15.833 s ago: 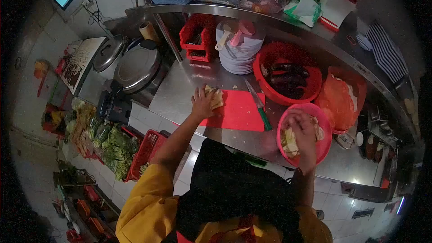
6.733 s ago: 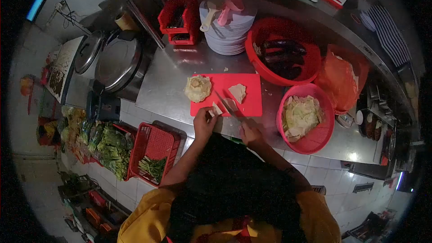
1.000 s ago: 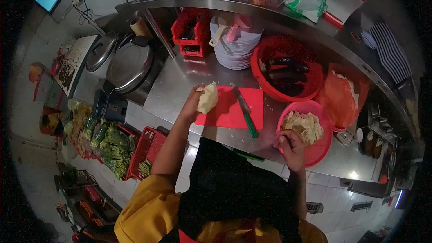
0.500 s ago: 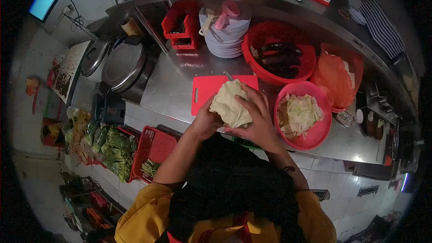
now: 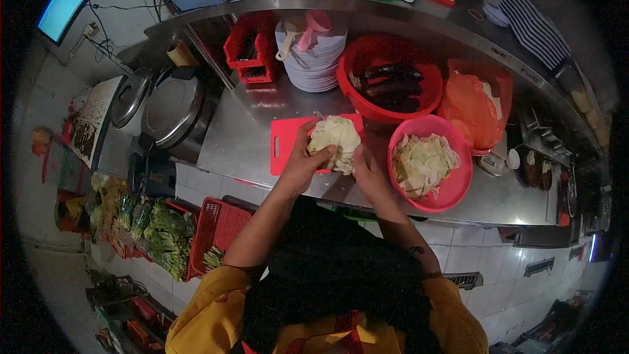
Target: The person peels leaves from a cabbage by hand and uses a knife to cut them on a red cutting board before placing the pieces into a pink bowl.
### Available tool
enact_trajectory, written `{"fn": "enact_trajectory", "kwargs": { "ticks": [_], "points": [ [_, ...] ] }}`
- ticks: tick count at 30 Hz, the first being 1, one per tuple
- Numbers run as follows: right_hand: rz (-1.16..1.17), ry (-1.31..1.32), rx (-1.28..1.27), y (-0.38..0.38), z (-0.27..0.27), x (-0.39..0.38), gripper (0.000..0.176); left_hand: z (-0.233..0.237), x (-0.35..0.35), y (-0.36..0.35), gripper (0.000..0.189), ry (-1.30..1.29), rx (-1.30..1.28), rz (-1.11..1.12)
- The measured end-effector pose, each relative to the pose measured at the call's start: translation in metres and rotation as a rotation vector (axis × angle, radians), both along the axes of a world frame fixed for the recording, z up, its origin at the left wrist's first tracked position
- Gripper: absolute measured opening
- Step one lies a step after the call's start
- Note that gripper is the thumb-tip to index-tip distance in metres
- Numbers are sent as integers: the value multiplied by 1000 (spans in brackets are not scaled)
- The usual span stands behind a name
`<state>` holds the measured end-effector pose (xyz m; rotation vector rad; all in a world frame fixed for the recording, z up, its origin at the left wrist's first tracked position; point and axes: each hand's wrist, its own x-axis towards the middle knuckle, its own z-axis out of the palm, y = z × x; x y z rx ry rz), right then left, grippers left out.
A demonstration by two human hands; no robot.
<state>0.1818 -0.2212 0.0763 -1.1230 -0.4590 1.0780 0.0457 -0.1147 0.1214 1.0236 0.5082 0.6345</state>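
Observation:
A pale green cabbage is between my two hands, in front of the red cutting board. My left hand grips its left side, with the thumb across the front. On the right side, my right hand holds the edge with its thumb up; its other fingers are mostly hidden. Part of a knife shows at the back of the board, the rest covered by the cabbage. Right of my hands, a pink bowl holds torn cabbage leaves.
Behind stand a red basin with eggplants, a stack of white plates with pink and cream scoops, and red bins. An orange plastic bag is at right, lidded pots at left. A metal shelf overhangs the counter.
The cabbage has turned and sits lower, nearer the board. My right hand has slid from over its top to its right edge, and my left thumb now lies across its front.

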Motion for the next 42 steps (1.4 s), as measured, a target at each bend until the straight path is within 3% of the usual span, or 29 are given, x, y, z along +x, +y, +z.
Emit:
{"fn": "enact_trajectory", "kwargs": {
  "ticks": [2,4,8,11,19,26,30,34,36,39,41,42],
  "points": [
    [134,-557,132,-4,19,12,58,1,1,0,72,19,-22,14],
    [127,-588,100,-3,24,18,56,4,1,-3,76,157,99,62],
    [160,-718,-65,-5,39,20,49,1,5,-8,78,134,221,89],
    [89,-560,25,-4,36,14,50,3,3,-4,77,123,184,44],
    [89,-569,146,2,19,22,56,1,-3,6,57,138,295,11],
    [108,-544,189,4,19,21,55,3,-9,8,60,198,190,-49],
    [230,-608,139,1,24,26,51,-9,-8,4,56,124,14,30],
    [39,-557,223,-4,8,21,48,1,-17,1,58,68,-206,151],
    [-17,-584,241,-2,15,21,47,2,-17,3,60,49,-168,161],
    [-28,-573,65,3,7,21,50,-8,-19,6,63,97,-35,215],
    [6,-1243,-298,23,-52,31,53,-31,-15,20,65,145,76,264],
    [3,-1244,-296,31,-77,30,53,-51,-14,30,70,252,237,328]
  ]
}}
